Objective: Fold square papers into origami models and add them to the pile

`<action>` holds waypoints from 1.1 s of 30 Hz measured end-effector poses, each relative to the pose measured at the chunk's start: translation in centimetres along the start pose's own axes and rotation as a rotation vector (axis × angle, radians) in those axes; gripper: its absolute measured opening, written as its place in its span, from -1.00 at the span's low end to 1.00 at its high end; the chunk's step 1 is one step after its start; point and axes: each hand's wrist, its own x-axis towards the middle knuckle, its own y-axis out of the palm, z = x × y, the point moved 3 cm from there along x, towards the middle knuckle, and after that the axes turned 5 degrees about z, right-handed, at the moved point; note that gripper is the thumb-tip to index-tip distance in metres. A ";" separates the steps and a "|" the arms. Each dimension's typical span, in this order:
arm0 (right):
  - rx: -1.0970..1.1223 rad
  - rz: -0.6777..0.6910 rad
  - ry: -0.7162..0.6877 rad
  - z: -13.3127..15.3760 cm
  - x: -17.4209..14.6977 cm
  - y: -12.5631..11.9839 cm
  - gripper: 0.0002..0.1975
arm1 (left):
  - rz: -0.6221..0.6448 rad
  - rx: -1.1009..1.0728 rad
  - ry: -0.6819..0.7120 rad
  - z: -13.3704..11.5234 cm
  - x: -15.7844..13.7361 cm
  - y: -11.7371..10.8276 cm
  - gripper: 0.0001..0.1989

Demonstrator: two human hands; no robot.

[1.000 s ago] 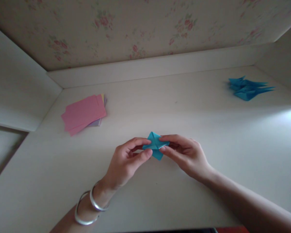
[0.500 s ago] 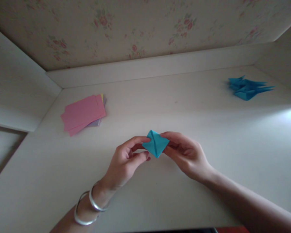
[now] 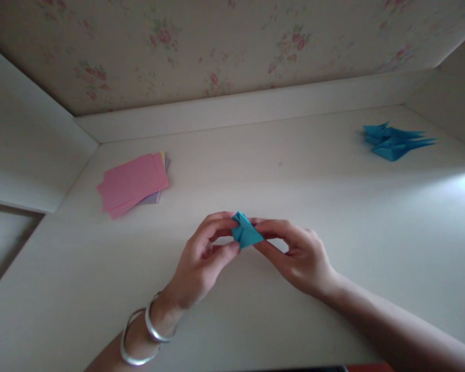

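A small piece of folded blue origami paper [image 3: 248,233] is held between both hands over the white table. My left hand [image 3: 207,258] pinches its left side, with the thumb at the lower edge and the fingers at the upper left. Two silver bangles circle the left wrist. My right hand [image 3: 296,250] is closed on the paper's right side, the index finger and thumb meeting near its right corner. The fingertips behind the paper are partly hidden.
A stack of coloured paper [image 3: 135,183], pink on top, lies at the left of the white table [image 3: 232,320]. Several folded blue paper shapes [image 3: 395,142] sit together at the back right. A flowered wall [image 3: 232,46] rises behind the table's white back ledge.
The folded paper has turned from a diamond with a centre line to a narrower, triangle-like shape. My left fingers have shifted further round it, and the right fingertips have moved slightly left.
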 end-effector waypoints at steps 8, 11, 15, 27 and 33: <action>-0.135 0.012 -0.174 0.2 -0.3 0.0 -0.66 | 0.056 0.142 0.068 -0.1 -0.3 -0.2 -0.73; -0.114 0.012 -0.152 0.3 -0.2 -0.1 -0.73 | 0.043 0.126 0.098 0.1 -0.4 -0.5 -0.66; -0.034 0.041 -0.052 0.7 0.4 -0.4 -0.86 | 0.009 0.161 0.127 -0.2 -0.4 -0.5 -0.70; 0.166 -0.022 0.201 -0.4 0.2 0.3 -0.85 | -0.138 0.360 0.084 -0.3 -0.4 -0.2 -0.88; 0.305 0.020 0.275 -1.0 0.4 0.6 -0.84 | -0.124 0.555 0.195 -0.6 -0.2 0.0 -0.84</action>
